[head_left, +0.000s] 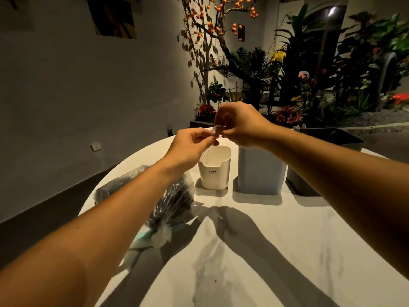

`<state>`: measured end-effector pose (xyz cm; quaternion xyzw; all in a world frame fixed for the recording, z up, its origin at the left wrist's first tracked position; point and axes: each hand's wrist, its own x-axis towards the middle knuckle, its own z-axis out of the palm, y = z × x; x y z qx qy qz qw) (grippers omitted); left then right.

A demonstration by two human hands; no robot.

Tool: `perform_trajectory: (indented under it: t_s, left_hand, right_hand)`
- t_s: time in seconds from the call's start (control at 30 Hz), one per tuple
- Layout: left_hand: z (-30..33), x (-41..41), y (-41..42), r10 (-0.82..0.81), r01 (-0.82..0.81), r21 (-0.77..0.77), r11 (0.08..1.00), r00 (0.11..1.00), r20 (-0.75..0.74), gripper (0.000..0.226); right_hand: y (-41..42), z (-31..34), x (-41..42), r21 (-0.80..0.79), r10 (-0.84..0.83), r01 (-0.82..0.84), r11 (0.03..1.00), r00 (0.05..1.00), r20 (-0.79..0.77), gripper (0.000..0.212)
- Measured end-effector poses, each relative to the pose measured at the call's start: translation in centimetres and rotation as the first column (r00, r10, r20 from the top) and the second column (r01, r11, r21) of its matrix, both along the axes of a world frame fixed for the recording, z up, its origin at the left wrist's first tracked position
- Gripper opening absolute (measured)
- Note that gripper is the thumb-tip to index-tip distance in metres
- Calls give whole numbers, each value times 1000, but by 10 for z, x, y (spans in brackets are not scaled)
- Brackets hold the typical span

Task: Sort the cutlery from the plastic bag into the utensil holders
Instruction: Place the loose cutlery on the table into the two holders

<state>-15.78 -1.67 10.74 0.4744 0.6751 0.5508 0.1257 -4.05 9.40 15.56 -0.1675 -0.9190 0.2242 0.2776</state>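
A: What is seen across the scene?

B: A round white marbled tabletop [254, 251] is spread over the near half, crossed by the shadows of two bare forearms. A grey wall is seen on the far left, and plants with orange fruit and pink flowers are massed on the far right.

A: What is set on the tabletop?

B: A dark bin [332, 138] is placed at the far right edge. A pale blue-grey holder [261, 171] is stood left of it, and a smaller white holder [215, 173], printed with dark letters, is stood just left of that; the two holders are near each other but apart. A clear plastic bag [168, 202] of dark cutlery is laid on the left side, partly hidden under the left forearm, with some teal showing at its near end.

A: And the hands?

B: Both are raised above the white holder. The left hand [190, 147] is closed in a pinch, thumb and fingers gripping a clear plastic utensil [213, 135]. The right hand [241, 125] is curled over the same utensil from the right, its fingertips pinching the rounded upper end.

A: Where is that utensil exactly?

B: It is held between the two hands, its thin handle hanging down toward the opening of the white holder. Whether the handle touches the rim cannot be told.
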Motion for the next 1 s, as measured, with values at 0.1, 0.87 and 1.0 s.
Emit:
perform_trajectory:
  t_s: [0.1,0.87,1.0]
  left_hand:
    - [2,-9,16,29,-29,13,999,1000,0,11]
    - [-29,-55,32,196,-278,-274,921,936,-291,33]
    - [-23,-47,20,176,-254,-277,927,945,-276,37]
  right_hand:
    - [11,-1,-10,71,-18,20,997,1000,-19,17]
    - [20,-43,-75,339,-213,98,936,922,322,22]
    - [13,-31,-61,286,-194,112,952,941,276,13]
